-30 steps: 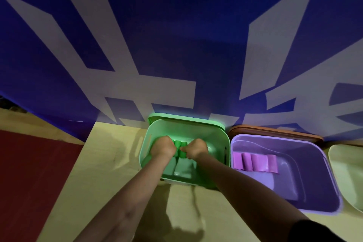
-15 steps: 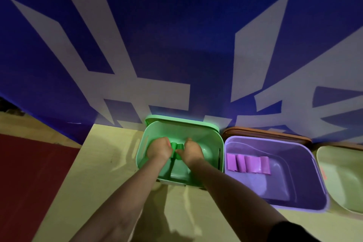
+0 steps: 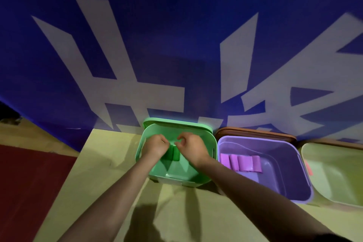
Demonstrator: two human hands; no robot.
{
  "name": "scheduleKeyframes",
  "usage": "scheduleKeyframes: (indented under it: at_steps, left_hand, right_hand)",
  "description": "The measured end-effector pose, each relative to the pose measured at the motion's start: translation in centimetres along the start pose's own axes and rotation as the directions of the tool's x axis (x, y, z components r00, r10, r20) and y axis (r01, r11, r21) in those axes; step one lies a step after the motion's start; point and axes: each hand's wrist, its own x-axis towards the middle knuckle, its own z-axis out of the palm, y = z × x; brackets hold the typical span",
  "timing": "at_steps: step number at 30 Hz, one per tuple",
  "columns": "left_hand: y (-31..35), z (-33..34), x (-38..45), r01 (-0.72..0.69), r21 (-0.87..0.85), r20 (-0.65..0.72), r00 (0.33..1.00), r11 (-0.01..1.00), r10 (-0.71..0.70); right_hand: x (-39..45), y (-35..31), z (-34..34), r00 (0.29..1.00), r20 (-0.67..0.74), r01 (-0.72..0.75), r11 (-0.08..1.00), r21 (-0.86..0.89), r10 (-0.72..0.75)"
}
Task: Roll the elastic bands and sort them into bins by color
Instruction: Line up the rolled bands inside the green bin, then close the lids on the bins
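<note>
Both forearms reach forward over the worktop into the green bin. The left hand is curled, and the right hand has thumb and forefinger bent close together; whether either actually grips the green band is hard to tell. That band sits between and just below the hands, seemingly rolled, its long axis running away from the person. Right of the right hand, the purple bin holds purple rolls in a row.
</note>
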Motion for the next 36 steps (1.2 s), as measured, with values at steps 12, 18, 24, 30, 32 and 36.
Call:
scheduleKeyframes:
  at_steps: [12, 18, 24, 30, 32, 36]
  left_hand:
    - [-1.5, -4.7, -4.4, -0.190, -0.020, -0.442, 0.882, 0.982, 0.162]
    - [-4.4, -3.6, -3.9, -0.010, -0.007, -0.292, 0.956, 1.000, 0.008]
    - [-5.6, -3.5, -3.9, -0.052, -0.053, -0.294, 0.955, 0.997, 0.034]
    - [-5.5, -3.6, -3.8, -0.028, -0.091, -0.266, 0.964, 0.995, 0.003]
    - [-5.5, -3.6, -3.8, -0.014, -0.131, -0.255, 0.967, 0.991, -0.020]
    - [-5.9, -3.8, -3.5, -0.027, -0.180, -0.205, 0.979, 0.983, -0.010]
  right_hand:
    - [-2.0, 0.3, -5.8, 0.989, -0.134, 0.003, 0.902, -0.432, -0.067]
    - [-1.0, -0.5, -6.7, 0.989, -0.082, 0.042, 0.773, -0.632, -0.121]
    - [-0.7, 0.1, -6.4, 0.994, -0.040, 0.056, 0.774, -0.630, -0.104]
    - [-0.3, -0.8, -7.5, 0.989, -0.092, 0.055, 0.864, -0.501, -0.116]
    - [-0.6, -1.1, -8.1, 0.977, -0.128, 0.085, 0.857, -0.509, -0.173]
    - [-1.7, -1.8, -9.8, 0.949, -0.197, 0.121, 0.860, -0.496, -0.247]
